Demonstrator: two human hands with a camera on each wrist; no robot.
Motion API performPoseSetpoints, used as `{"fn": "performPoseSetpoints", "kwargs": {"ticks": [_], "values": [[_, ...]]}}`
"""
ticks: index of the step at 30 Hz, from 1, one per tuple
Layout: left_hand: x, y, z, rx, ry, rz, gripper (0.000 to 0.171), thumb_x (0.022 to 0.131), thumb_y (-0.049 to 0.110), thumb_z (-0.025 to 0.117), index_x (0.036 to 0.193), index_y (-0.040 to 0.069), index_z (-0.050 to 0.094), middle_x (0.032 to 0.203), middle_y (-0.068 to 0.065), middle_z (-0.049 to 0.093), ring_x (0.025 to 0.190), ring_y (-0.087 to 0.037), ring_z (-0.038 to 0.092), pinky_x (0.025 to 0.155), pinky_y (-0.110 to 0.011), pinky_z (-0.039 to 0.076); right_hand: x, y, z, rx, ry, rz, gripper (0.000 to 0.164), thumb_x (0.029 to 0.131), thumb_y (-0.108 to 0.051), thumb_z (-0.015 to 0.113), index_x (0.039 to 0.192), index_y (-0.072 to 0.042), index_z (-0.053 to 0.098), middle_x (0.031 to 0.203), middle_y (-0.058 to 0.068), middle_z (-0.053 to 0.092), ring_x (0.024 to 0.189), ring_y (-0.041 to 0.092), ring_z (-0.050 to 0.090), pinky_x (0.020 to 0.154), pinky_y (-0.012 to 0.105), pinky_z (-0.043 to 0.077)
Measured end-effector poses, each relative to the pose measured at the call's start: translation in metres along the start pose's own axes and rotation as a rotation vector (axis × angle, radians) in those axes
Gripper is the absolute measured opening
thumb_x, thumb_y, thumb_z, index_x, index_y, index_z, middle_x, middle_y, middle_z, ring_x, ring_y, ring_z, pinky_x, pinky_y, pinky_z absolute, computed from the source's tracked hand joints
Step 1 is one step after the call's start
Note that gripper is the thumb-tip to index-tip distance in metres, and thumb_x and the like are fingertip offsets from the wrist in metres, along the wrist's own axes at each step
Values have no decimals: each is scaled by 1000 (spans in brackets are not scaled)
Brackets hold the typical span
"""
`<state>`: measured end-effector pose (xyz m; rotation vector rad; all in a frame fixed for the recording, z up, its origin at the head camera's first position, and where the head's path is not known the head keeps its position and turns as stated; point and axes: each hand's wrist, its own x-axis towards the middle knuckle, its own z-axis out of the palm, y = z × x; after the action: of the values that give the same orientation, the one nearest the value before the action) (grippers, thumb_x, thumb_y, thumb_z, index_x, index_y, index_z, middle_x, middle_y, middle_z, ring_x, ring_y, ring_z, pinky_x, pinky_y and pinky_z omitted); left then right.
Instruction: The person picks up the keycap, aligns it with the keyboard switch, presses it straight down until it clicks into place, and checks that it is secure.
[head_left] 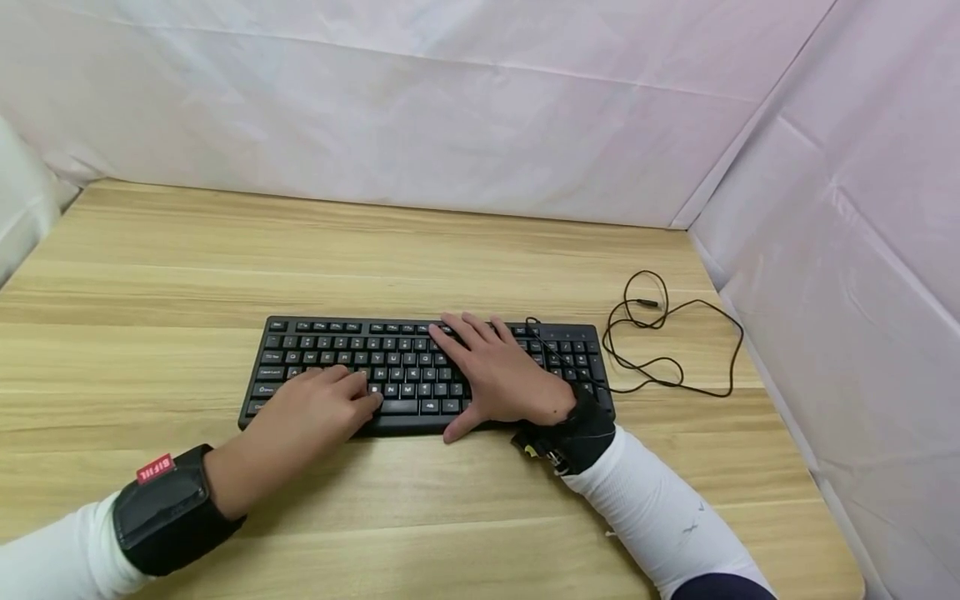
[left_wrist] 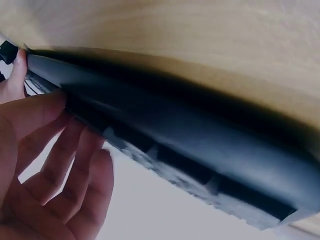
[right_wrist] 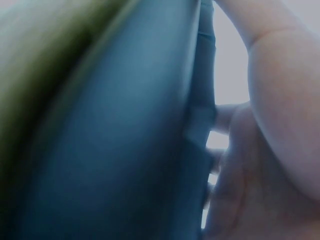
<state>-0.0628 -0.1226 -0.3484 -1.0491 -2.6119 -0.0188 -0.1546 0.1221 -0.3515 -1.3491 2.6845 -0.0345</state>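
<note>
A black full-size keyboard [head_left: 401, 375] lies flat on the wooden table, its keys facing up. My left hand [head_left: 307, 408] rests over the left-hand keys with loosely bent fingers, the thumb beside the space bar. In the left wrist view, that thumb [left_wrist: 40, 110] meets the keyboard's front edge [left_wrist: 175, 120]. Spread wide, my right hand [head_left: 506, 379] lies across the right half; its fingertips reach the top key row and its thumb extends past the front edge. The right wrist view has the palm [right_wrist: 240, 175] close beside the keyboard's edge [right_wrist: 115, 115]. Keys beneath both hands are hidden.
A thin black cable [head_left: 742, 333] leaves the keyboard's back edge, crosses the number pad and loops on the table at right; a small black plug [head_left: 647, 303] lies within the loops. Pale cloth walls [head_left: 450, 125] stand behind and right of the table [head_left: 375, 258].
</note>
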Motion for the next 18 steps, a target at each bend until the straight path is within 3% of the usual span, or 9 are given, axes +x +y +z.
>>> {"fn": "performPoseSetpoints", "kwargs": {"ticks": [3, 7, 14, 18], "values": [[-4, 8, -1, 49, -76, -3, 30, 69, -1, 75, 98, 2, 71, 89, -13, 67, 79, -27, 59, 64, -39, 57, 1, 0, 1, -4, 8, -6, 130, 54, -82, 61, 152, -12, 11, 156, 14, 11, 138, 32, 9, 110, 60, 14], [-13, 24, 2, 113, -134, -25, 38, 76, -1, 67, 113, -8, 63, 97, -20, 64, 87, -33, 57, 71, -41, 57, 2, -3, 4, -6, 21, -18, 130, 54, -81, 62, 152, -10, 13, 156, 15, 13, 138, 33, 11, 109, 61, 16], [-23, 35, 13, 140, -117, -87, 37, 86, 6, 48, 118, -11, 59, 97, -21, 60, 88, -36, 53, 75, -44, 56, 4, -5, 8, -20, 24, -14, 131, 53, -83, 61, 152, -11, 13, 156, 16, 14, 137, 34, 12, 109, 61, 17], [-24, 37, 16, 139, -132, -95, 41, 87, 15, 52, 118, -11, 58, 99, -22, 59, 89, -36, 53, 72, -44, 56, 4, -5, 10, -19, 19, -13, 132, 53, -83, 61, 152, -10, 13, 156, 16, 14, 137, 35, 12, 109, 61, 17]]}}
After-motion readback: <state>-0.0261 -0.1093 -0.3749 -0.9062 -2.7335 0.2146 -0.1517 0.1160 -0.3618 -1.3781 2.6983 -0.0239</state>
